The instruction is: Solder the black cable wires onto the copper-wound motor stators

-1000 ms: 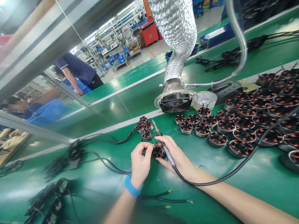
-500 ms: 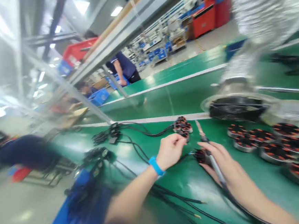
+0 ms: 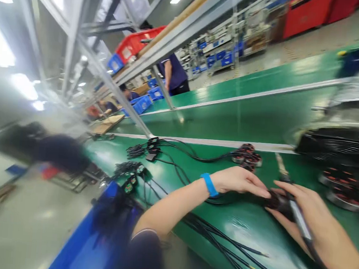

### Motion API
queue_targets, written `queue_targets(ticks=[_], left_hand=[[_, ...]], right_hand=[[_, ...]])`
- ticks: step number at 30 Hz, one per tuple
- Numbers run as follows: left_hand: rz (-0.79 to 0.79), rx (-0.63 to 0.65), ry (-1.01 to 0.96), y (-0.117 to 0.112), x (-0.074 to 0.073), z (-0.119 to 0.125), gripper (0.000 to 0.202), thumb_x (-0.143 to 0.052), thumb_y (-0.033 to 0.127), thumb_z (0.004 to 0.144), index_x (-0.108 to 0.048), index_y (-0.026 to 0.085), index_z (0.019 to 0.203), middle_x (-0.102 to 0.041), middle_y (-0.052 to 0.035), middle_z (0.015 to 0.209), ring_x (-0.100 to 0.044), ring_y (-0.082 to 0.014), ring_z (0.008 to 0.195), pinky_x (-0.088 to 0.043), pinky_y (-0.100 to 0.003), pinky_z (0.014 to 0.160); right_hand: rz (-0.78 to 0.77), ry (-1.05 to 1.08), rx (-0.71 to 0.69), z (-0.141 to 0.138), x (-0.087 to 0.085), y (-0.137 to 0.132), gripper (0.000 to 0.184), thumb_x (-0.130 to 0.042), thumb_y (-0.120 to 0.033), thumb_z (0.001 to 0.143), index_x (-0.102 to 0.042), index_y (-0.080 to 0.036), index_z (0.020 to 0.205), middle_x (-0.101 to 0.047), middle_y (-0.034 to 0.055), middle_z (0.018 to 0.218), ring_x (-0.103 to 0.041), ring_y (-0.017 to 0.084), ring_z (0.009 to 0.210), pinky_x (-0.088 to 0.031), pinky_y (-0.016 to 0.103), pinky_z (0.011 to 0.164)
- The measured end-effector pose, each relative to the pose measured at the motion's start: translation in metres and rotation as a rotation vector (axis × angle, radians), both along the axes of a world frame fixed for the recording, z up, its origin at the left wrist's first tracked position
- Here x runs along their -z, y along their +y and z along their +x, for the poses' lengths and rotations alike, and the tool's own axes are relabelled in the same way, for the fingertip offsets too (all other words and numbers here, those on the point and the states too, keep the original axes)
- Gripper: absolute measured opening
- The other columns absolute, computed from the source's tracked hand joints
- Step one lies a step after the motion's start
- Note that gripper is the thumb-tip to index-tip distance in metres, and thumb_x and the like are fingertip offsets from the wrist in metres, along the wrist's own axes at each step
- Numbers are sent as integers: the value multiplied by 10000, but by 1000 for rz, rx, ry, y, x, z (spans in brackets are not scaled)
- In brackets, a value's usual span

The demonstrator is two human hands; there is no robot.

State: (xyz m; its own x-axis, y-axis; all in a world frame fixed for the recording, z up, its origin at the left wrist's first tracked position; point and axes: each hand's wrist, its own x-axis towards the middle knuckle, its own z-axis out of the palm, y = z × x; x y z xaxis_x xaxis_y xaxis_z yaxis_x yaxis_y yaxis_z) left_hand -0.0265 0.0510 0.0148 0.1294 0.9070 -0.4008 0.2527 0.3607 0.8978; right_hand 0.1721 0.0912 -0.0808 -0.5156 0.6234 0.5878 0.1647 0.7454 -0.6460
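Note:
My right hand point(image 3: 318, 220) is closed round a soldering iron point(image 3: 299, 220), its tip pointing away from me. The same hand grips a small dark round motor part point(image 3: 279, 203) between thumb and fingers. My left hand point(image 3: 241, 181), with a blue wristband, reaches across so its pinched fingertips meet the left side of that part. What lies between those fingertips is hidden. Behind the left hand sits a cluster of motor parts with copper-coloured coils point(image 3: 248, 154). Black cables point(image 3: 208, 158) run from the cluster to the left.
More coil parts point(image 3: 346, 187) stand at the right, before a dark fume hood point(image 3: 337, 142). Loose cables with bare ends point(image 3: 239, 247) lie on the green bench point(image 3: 222, 220). A blue bin point(image 3: 77, 242) is at lower left. A person point(image 3: 174, 74) stands beyond the bench.
My left hand has moved right, from beside the coil cluster to the part in my right hand. The view has swung left, so the scene sits further right.

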Motion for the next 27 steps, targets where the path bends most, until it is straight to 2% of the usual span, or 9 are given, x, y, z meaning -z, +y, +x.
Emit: queue_targets(ticks=[3, 8, 13, 19, 24, 27], left_hand=[[-76, -102, -130, -5, 2, 7, 398, -826, 493, 617, -676, 127, 667, -584, 3, 628, -286, -34, 468, -151, -235, 437], [-108, -113, -102, -7, 7, 17, 293, -773, 396, 643, -648, 133, 672, -536, 26, 580, -261, -26, 429, -104, -248, 442], [-36, -189, 19, -14, 6, 21, 259, -773, 368, 633, -654, 145, 687, -566, 21, 614, -313, -48, 481, -171, -230, 460], [82, -107, 99, -20, -1, 15, 229, -797, 361, 648, -696, 158, 680, -655, -23, 758, -478, -101, 632, -303, -229, 542], [-20, -42, 75, -11, -1, 9, 398, -778, 524, 699, -736, 148, 822, -554, 15, 628, -300, -62, 500, -173, -241, 479], [-51, -28, 41, -6, 3, 10, 445, -822, 541, 637, -719, 135, 789, -522, 31, 597, -260, -49, 486, -143, -239, 474]], right_hand=[[-47, -76, -61, 6, -20, -13, 473, -546, -329, 963, -390, -356, 1409, -517, 141, 1280, -600, 277, 1157, -531, 434, 957], [-77, -97, -91, 7, -24, -15, 515, -519, -176, 940, -356, -296, 1414, -468, 126, 1284, -627, 251, 1067, -571, 433, 900], [-86, -73, -96, 9, -22, -15, 547, -538, -132, 912, -372, -284, 1411, -476, 117, 1276, -638, 224, 997, -573, 384, 850], [-116, -75, -103, 10, -24, -15, 569, -540, -102, 900, -368, -272, 1415, -473, 125, 1287, -641, 199, 918, -569, 361, 817], [-91, -60, -85, 10, -26, -15, 603, -545, -95, 889, -364, -277, 1435, -484, 129, 1280, -645, 213, 954, -574, 376, 832], [-84, -42, -79, 11, -26, -15, 620, -557, -99, 885, -358, -282, 1443, -488, 127, 1275, -648, 209, 933, -581, 382, 828]])
